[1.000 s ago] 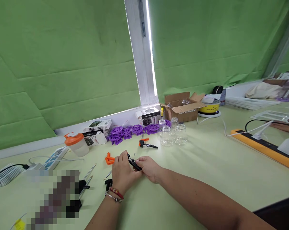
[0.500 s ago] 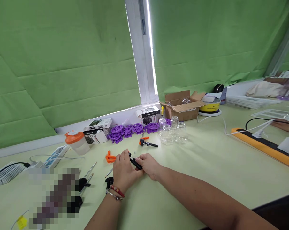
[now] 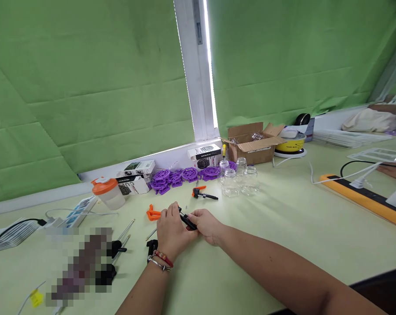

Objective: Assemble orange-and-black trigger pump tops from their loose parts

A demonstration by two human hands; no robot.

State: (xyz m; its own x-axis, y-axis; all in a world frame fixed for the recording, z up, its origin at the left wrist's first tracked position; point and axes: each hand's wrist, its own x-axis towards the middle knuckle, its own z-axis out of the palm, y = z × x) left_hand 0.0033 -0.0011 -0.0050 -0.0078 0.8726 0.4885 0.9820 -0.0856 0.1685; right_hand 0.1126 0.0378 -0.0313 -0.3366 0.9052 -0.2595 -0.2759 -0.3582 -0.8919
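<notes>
Both hands meet over the pale green table [image 3: 237,258]. My left hand [image 3: 173,229], with a red bracelet and a silver one at the wrist, is closed round the far end of a black part [image 3: 188,222]. My right hand [image 3: 206,225] pinches the near end of that part from the right. Left of my left hand lie an orange piece [image 3: 153,213] and, by the wrist, a black piece [image 3: 152,249]. Beyond the hands rests an orange and black clamp-like piece [image 3: 204,194]. The part's underside is hidden by my fingers.
Glass jars [image 3: 230,183], purple plastic parts [image 3: 189,174] and an open cardboard box [image 3: 253,151] stand at the back. An orange-lidded cup [image 3: 109,194] and black-handled screwdrivers [image 3: 114,248] are left. At right are an orange power strip [image 3: 358,199] and another person's hand [image 3: 394,170].
The view has shifted slightly, so things sit a little further right. Both hands keep their hold on the black part, with hardly any change in pose.
</notes>
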